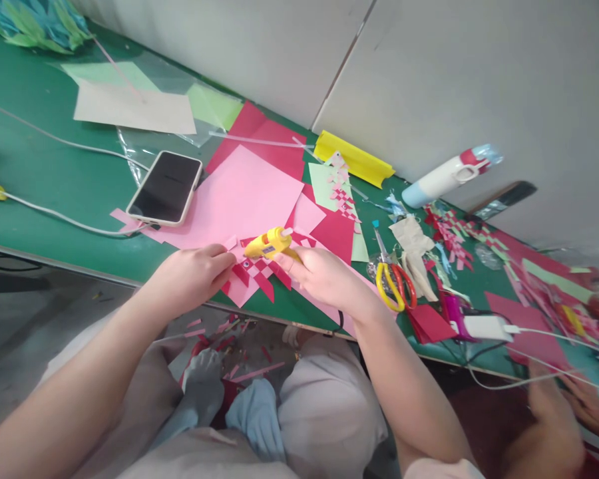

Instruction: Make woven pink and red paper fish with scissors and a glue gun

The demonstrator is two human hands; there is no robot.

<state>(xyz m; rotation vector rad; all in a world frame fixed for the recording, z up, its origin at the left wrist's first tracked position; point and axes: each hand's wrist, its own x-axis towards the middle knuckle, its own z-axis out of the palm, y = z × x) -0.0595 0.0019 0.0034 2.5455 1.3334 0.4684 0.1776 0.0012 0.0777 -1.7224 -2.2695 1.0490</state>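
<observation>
My right hand (pixel 319 271) is wrapped round the handle of a yellow glue gun (pixel 268 243), whose tip points left over a woven pink and red paper piece (pixel 259 271). At the left edge of that piece, the fingers of my left hand (pixel 202 271) are closed in a pinch on a pink paper strip. The woven piece has a small eye-like dot and lies at the table's front edge, on pink paper sheets (pixel 244 193).
Left of the paper lies a phone (pixel 166 187) with a white cable. To the right are yellow-handled scissors (pixel 390 287), a white bottle (pixel 449 176) and a power bank (pixel 486 328). Another person's hands (pixel 564 399) show at the lower right. A wall (pixel 429 80) stands behind the green table (pixel 90 226).
</observation>
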